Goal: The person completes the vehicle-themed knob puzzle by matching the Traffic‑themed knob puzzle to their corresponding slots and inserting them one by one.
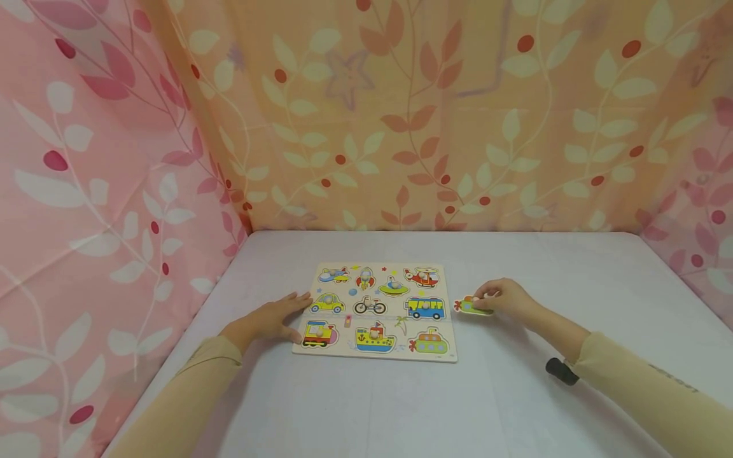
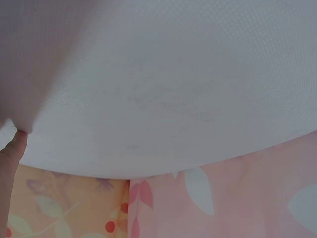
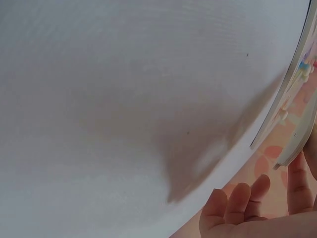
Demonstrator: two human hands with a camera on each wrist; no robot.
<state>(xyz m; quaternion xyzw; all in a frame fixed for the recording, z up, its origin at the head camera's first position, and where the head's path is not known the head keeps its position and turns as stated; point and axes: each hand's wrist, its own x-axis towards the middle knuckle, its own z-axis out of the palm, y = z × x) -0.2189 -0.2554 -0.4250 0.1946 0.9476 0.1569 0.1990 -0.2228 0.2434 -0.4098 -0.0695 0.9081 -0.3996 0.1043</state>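
Note:
A wooden peg puzzle board (image 1: 343, 312) lies flat on the white-covered table, with several vehicle pieces in it, among them a yellow car (image 1: 328, 304), a blue bus (image 1: 425, 308) and a ship (image 1: 375, 339). My left hand (image 1: 272, 319) rests at the board's left edge, fingers spread and the thumb by the train piece (image 1: 319, 334). Just right of the board, my right hand (image 1: 508, 299) pinches a green and orange submarine puzzle piece (image 1: 466, 306). The right wrist view shows this piece (image 3: 298, 136) edge-on, raised over the table. A matching submarine picture (image 1: 431, 343) shows at the board's lower right.
White cloth covers the table (image 1: 389, 407). Floral curtains stand behind it (image 1: 424, 114) and along the left side (image 1: 114, 191). A small black object (image 1: 561, 371) is beside the right sleeve.

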